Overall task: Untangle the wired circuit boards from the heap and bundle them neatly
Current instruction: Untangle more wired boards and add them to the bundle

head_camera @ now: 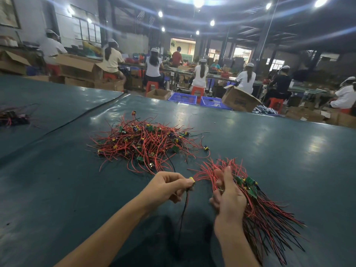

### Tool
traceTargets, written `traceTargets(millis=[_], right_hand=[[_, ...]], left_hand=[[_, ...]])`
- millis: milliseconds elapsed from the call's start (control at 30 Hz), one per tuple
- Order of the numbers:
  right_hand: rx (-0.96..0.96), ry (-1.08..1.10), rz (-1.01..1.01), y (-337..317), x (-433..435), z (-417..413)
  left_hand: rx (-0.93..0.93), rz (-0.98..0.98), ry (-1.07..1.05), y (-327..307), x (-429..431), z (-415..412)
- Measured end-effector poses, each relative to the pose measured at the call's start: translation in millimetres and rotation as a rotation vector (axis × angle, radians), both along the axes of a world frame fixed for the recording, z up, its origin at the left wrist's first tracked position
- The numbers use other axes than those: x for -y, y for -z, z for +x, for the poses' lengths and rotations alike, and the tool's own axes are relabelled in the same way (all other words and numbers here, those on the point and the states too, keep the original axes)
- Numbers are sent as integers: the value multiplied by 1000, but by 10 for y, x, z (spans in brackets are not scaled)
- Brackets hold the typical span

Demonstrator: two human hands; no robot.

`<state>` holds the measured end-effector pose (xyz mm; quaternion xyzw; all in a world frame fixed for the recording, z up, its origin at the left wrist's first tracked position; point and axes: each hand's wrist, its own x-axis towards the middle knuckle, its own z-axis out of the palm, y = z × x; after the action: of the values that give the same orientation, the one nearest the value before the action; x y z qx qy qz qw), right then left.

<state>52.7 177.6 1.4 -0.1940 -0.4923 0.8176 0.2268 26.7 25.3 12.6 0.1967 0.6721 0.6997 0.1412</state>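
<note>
In the head view, the heap (142, 143) of wired circuit boards is lying just above the centre of the frame on the dark green table (269, 141). Its red and black leads are sticking out in every direction, with small green boards and yellow parts showing among them.

Just below the heap, at lower centre, the left hand (169, 186) is pinching a single wired board (191, 182) between thumb and fingertips. A yellow part is showing at the pinch and a dark lead is hanging down from it.

Just to the right, the right hand (229, 195) is gripping the bundle (252, 191). Its fingers are blurred, but they are curling round the gathered boards. The bundle's leads are fanning out toward the lower right and the upper centre.

A second pile (13, 116) is sitting at the left edge, and a black cable (86, 114) is running across the table near it.

Across the upper frame, workers (201, 74) are sitting at benches among cardboard boxes (239, 100) and blue crates (182, 98).
</note>
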Motion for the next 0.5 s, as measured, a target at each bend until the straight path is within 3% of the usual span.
traceTargets(millis=[100,200,333,500], right_hand=[[17,-182,178,51,188,51],[-14,-194,285,41,264,65],[18,-99,206,-18,120,39],[-2,97,-55,-12,-160,-25]], left_hand=[[-26,-12,-19,28,-5,-3],[-55,-73,7,62,-30,-7],[-39,-91,91,25,-34,8],[-13,-113,245,-5,18,51]])
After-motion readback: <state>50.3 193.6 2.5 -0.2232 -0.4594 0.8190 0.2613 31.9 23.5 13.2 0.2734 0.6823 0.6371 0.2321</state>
